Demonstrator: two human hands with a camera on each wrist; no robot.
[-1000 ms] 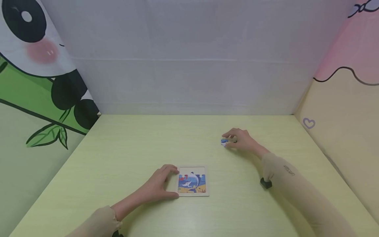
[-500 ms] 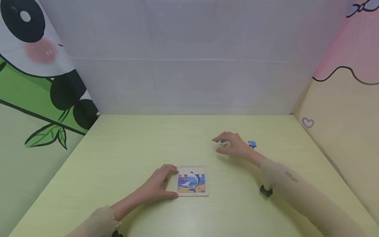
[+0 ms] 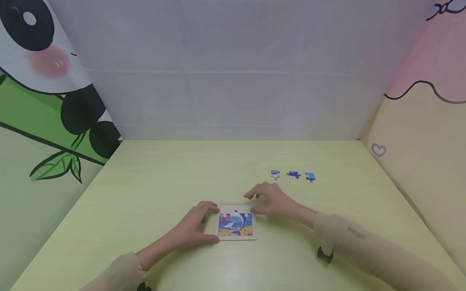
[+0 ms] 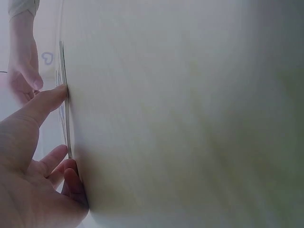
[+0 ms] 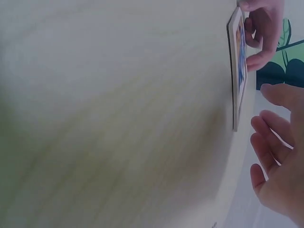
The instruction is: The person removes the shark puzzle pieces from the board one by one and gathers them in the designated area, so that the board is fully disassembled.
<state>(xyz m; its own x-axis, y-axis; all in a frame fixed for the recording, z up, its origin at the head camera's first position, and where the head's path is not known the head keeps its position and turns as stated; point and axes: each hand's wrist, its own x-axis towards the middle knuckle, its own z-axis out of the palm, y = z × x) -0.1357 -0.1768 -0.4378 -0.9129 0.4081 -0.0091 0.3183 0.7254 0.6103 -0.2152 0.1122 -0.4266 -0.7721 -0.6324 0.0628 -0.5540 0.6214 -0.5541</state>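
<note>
A square jigsaw puzzle [image 3: 234, 224] with a dolphin and sea picture lies flat in a pale wooden frame; its top strip is bare. My left hand [image 3: 196, 226] holds the frame's left side, thumb by the near corner and fingers by the far one. My right hand [image 3: 273, 200] hovers at the frame's far right corner, fingers loosely bent. Nothing shows between those fingers in the right wrist view. Beyond this hand lie three loose puzzle pieces in a row: a blue and white piece [image 3: 275, 174], a dark blue piece [image 3: 293, 174] and a light blue piece [image 3: 310, 176].
The pale wood-grain table [image 3: 153, 173] runs back to a light grey cloth wall [image 3: 233, 101]. A panda-patterned panel [image 3: 54, 101] stands on the left and a cream and pink panel [image 3: 426, 141] on the right.
My right hand has drawn back from the loose pieces toward the frame, moving left and nearer. All three pieces are now uncovered. The left hand and puzzle stay put.
</note>
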